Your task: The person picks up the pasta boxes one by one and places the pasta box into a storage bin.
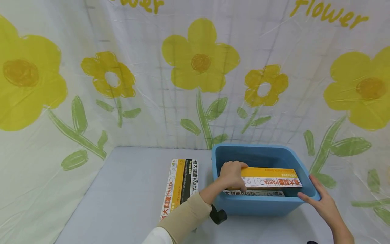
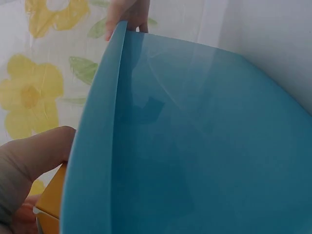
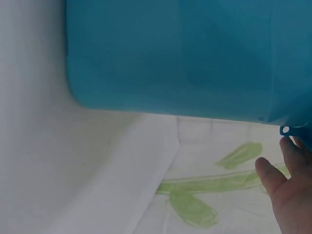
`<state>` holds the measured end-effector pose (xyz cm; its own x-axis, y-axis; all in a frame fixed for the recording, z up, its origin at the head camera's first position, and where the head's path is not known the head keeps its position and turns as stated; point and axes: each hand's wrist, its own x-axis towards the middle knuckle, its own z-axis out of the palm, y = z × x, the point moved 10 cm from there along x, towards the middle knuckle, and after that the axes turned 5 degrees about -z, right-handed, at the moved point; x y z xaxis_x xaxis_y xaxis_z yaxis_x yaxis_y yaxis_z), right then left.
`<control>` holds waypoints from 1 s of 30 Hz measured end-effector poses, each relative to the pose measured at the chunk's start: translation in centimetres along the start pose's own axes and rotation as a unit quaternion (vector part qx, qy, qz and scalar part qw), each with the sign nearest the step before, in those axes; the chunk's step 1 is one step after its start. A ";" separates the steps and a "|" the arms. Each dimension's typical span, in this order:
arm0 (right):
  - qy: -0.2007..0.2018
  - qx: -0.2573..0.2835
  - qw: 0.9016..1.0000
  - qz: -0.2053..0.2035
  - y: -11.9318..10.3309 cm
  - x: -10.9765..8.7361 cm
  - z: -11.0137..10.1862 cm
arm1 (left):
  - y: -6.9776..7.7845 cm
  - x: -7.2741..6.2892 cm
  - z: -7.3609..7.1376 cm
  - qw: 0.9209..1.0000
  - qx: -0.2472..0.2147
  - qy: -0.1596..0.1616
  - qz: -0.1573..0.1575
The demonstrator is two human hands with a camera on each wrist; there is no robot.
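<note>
My left hand (image 1: 233,176) grips the left end of a yellow-and-white pasta box (image 1: 271,178) inside the blue plastic bin (image 1: 250,206). This box lies lengthwise, just above and behind another pasta box (image 1: 274,193) with black-and-white print, partly hidden by the front rim. In the left wrist view a yellow corner of the held box (image 2: 52,192) shows beside the bin's rim. My right hand (image 1: 326,201) holds the bin's right front corner, thumb on the front rim and fingers along the right side. Its fingers (image 3: 270,175) appear near the rim in the right wrist view.
Two more pasta boxes, one yellow-and-white (image 1: 174,181) and one black-and-white (image 1: 190,179), lie side by side on the pale table (image 1: 122,196) left of the bin. A curtain (image 1: 146,112) with yellow flowers hangs behind the table.
</note>
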<state>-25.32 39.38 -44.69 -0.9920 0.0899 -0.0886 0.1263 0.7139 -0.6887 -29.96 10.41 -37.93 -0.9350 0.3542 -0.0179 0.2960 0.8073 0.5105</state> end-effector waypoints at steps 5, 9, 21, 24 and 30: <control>0.007 0.002 1.000 -0.010 -0.1 0.0 -0.2 | -0.1 0.5 0.7 0.999 0.022 -0.024 -0.006; 0.002 0.004 1.000 -0.012 -0.1 0.0 -0.2 | 0.0 0.7 1.5 0.998 0.035 -0.048 -0.015; 0.000 0.002 1.000 -0.010 0.0 0.0 -0.2 | -0.6 1.2 3.1 0.995 0.043 -0.071 -0.062; 0.001 0.000 1.000 -0.010 -0.2 0.0 -0.1 | -0.8 1.4 3.4 0.994 0.045 -0.075 -0.067; 0.007 0.001 1.000 -0.014 -0.4 -0.1 -0.3 | -1.3 1.4 3.7 0.992 0.035 -0.091 -0.077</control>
<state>-25.24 39.27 -44.23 -0.9950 0.0801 -0.0600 0.0993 0.7143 -0.6927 -30.96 11.58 -41.82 -0.9214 0.2988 -0.2483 0.1720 0.8868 0.4289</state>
